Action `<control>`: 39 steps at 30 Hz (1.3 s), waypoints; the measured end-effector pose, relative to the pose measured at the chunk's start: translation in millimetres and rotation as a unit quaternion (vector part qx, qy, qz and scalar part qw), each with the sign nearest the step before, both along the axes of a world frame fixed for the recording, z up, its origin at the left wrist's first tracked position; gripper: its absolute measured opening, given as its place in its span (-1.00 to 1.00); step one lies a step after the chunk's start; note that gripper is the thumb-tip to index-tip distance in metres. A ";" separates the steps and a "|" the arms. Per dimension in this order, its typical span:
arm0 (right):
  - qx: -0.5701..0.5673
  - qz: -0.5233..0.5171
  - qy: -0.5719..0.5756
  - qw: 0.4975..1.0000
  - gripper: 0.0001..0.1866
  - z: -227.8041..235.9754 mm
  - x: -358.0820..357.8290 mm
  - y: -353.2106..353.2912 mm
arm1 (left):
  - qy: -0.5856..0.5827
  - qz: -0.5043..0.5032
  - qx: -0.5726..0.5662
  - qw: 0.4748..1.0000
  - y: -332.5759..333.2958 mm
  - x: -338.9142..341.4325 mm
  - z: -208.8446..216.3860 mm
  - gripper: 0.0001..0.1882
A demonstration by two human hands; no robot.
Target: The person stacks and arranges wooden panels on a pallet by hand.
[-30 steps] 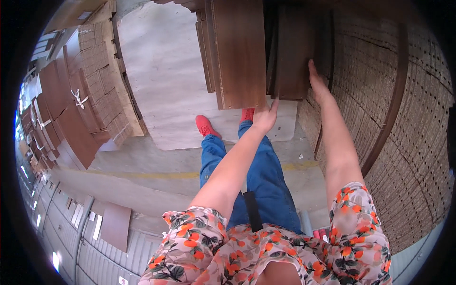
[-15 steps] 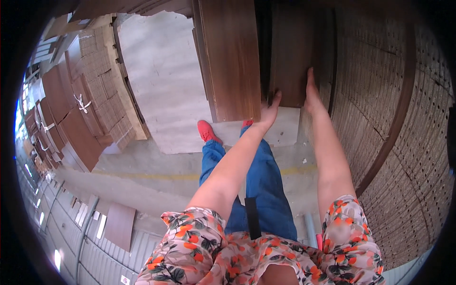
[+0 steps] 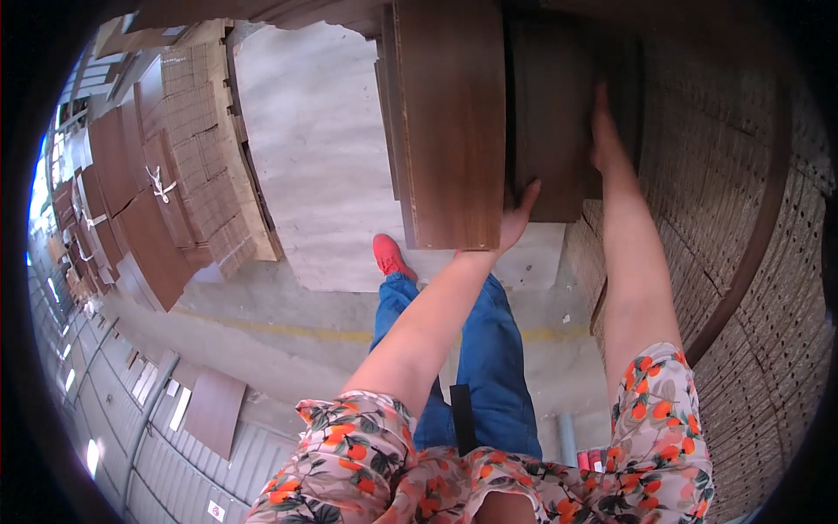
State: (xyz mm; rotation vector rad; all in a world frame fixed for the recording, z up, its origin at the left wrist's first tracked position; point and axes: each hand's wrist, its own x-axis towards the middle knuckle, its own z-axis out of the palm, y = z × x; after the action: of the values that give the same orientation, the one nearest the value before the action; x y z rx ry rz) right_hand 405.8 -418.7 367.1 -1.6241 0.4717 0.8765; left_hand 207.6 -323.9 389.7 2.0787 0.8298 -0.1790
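Note:
A tall stack of brown wood-grain panels (image 3: 449, 131) stands in front of me, its near end at the middle of the view. Just right of it is a darker brown panel stack (image 3: 550, 131), in shadow. My left hand (image 3: 519, 218) is at the near ends of both, its thumb stretched up against the darker panels. The near corner of the left stack hides its other fingers. Farther off, my right hand (image 3: 604, 131) lies stretched out along the right side of the darker panels. Shadow blurs its fingertips.
Tall stacks of perforated, honeycomb-edged boards (image 3: 733, 201) rise close on my right. A pale sheet (image 3: 314, 157) lies on the floor at left, beside a wooden pallet edge (image 3: 240, 148). Tied brown panels (image 3: 144, 210) stand farther left. A yellow line (image 3: 288, 329) crosses the floor.
The view has shifted, so the panels appear lower and farther right. My right hand has slid farther forward along the darker panels. My left hand stays at the panels' near ends.

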 end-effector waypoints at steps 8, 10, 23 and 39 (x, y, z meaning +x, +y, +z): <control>-0.029 -0.087 0.087 0.992 -0.06 -61.7 -52.8 -107.3 | 0.069 -0.024 -0.208 0.975 -33.2 -64.2 5.2 -0.20; -0.028 -0.129 0.095 0.987 -0.04 -2.6 -124.7 -63.1 | 0.185 -0.040 -0.280 0.941 6.7 -113.0 39.6 -0.28; -0.386 0.391 0.150 0.822 -0.29 218.4 -410.4 -119.9 | 0.339 -0.102 -0.036 0.935 219.2 -440.2 166.8 -0.34; -0.246 0.534 -0.136 0.797 -0.56 268.7 -349.7 140.8 | 0.278 0.173 -0.152 0.933 279.5 -584.7 228.8 -0.41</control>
State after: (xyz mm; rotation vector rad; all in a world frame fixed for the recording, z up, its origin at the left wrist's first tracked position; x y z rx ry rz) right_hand 56.1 -277.9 635.9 -2.5014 -0.5761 1.3571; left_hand -377.1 -44.5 618.5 1.5687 1.3961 -0.6788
